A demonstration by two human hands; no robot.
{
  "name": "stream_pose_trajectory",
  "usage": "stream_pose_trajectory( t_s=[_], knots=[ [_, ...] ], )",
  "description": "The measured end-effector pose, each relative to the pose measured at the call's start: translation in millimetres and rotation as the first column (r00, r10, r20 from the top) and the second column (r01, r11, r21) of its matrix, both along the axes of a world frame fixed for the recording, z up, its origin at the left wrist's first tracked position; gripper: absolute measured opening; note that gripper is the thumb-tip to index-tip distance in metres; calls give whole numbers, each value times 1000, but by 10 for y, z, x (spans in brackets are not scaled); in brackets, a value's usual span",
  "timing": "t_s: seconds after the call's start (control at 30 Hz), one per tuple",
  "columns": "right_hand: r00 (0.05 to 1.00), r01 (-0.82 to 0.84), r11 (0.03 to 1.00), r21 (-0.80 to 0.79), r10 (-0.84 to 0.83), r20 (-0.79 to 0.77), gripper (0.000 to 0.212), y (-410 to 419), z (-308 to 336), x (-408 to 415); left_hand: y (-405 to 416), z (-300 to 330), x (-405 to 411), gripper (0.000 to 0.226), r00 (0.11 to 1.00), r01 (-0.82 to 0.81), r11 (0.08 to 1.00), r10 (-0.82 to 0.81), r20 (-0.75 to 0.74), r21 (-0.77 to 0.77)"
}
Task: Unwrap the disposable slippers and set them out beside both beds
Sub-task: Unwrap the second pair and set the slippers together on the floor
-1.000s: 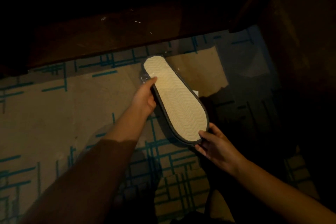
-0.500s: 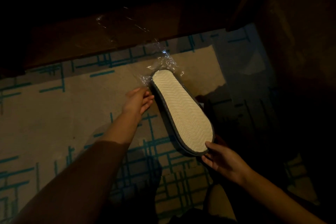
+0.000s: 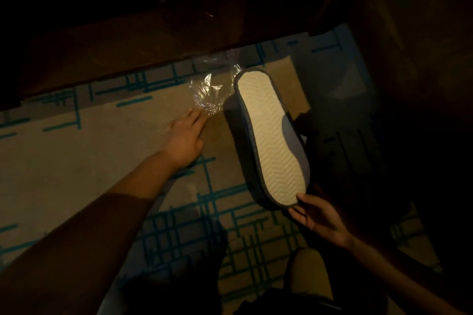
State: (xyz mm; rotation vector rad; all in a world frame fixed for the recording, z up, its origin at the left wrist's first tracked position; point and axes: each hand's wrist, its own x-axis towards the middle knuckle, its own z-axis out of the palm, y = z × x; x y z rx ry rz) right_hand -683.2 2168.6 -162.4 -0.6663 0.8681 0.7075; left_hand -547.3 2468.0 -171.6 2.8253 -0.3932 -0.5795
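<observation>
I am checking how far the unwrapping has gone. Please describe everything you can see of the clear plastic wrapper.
The clear plastic wrapper is a thin, transparent film, crumpled and glinting where light catches its creases. It looks fully off the slippers and sits over the patterned carpet, just left of the slippers' far end, near the dark wooden furniture edge. The left hand reaches toward it with fingers extended; the fingertips meet its near edge, apparently pinching it. Whether it rests on the carpet or hangs cannot be told.

A dimly lit room: beige carpet with teal grid lines (image 3: 76,161) meets a dark brown wooden furniture base (image 3: 128,41), its upper part lost in shadow.
</observation>
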Motion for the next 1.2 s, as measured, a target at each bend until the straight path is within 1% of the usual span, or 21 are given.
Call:
stream_pose_trajectory(
  t_s=[0.1, 0.17, 0.23, 0.33, 0.37, 0.4, 0.47, 0.53, 0.6, 0.63, 0.67, 0.73, 0.8, 0.9, 0.97, 1.0, 1.03, 1.07, 1.13, 1.17, 1.2],
  knots=[
    [1000, 24, 1000, 12, -24, 16, 58, 112, 27, 172, 144, 14, -16, 66, 997, 74, 994, -75, 10, 76],
    [998, 38, 999, 24, -39, 42, 67, 200, 73, 288, 264, 7, -25, 66, 998, 52, 995, -53, 16, 88],
    [997, 40, 999, 25, -41, 62, 72, 276, 138, 386, 308, 63, -58, 65, 999, -42, 999, 42, 27, 10],
    [995, 22, 999, -37, -19, 98, 41, 375, 234, 491, 199, 215, -188, 61, 970, -184, 978, 197, 145, -96],
    [992, 16, 997, -72, -7, 127, 35, 408, 256, 511, 105, 289, -257, 59, 947, -241, 954, 272, 172, -181],
    [986, 10, 993, -116, 9, 164, 34, 447, 276, 523, -25, 388, -330, 58, 920, -300, 903, 359, 159, -306],
    [970, -12, 976, -217, 64, 234, 34, 548, 343, 532, -382, 544, -463, 55, 887, -396, 754, 462, -4, -524],
    [946, -39, 940, -340, 144, 290, 31, 648, 421, 524, -746, 627, -527, 63, 842, -525, 600, 470, -265, -604],
    [906, -37, 889, -456, 223, 360, 28, 712, 471, 497, -1029, 668, -523, 78, 722, -688, 440, 496, -483, -577],
    [885, -30, 864, -502, 257, 389, 28, 729, 501, 483, -1125, 688, -506, 82, 675, -736, 403, 508, -535, -545],
    [862, -21, 846, -534, 285, 418, 30, 735, 545, 471, -1197, 708, -493, 83, 654, -754, 392, 512, -556, -527],
    [819, -8, 819, -574, 335, 465, 35, 689, 615, 448, -1283, 739, -478, 83, 670, -742, 410, 486, -561, -531],
    [794, -41, 813, -581, 379, 475, 39, 569, 709, 428, -1344, 780, -470, 82, 700, -714, 423, 425, -574, -558],
    [809, -109, 854, -509, 374, 454, 31, 320, 823, 374, -1459, 835, -459, 77, 723, -683, 457, 309, -618, -570],
    [853, -86, 896, -435, 292, 433, 26, 169, 872, 322, -1535, 862, -482, 86, 696, -698, 417, 205, -688, -582],
    [863, -69, 890, -450, 280, 421, 26, 119, 890, 303, -1564, 853, -502, 90, 674, -713, 388, 150, -723, -584],
    [871, -62, 874, -482, 283, 401, 28, 82, 901, 287, -1579, 827, -527, 88, 656, -721, 373, 95, -749, -584],
    [881, -66, 861, -504, 287, 377, 31, 73, 928, 283, -1591, 822, -555, 76, 641, -725, 367, 46, -767, -583],
    [888, -81, 840, -536, 305, 345, 38, 80, 921, 265, -1582, 788, -577, 39, 621, -725, 377, -5, -784, -576],
    [894, -77, 843, -533, 295, 337, 42, 100, 911, 239, -1563, 780, -572, 28, 604, -739, 379, 6, -797, -557],
    [903, -66, 858, -510, 269, 336, 44, 124, 906, 209, -1531, 773, -557, 26, 568, -774, 359, 27, -823, -522]
  ],
)
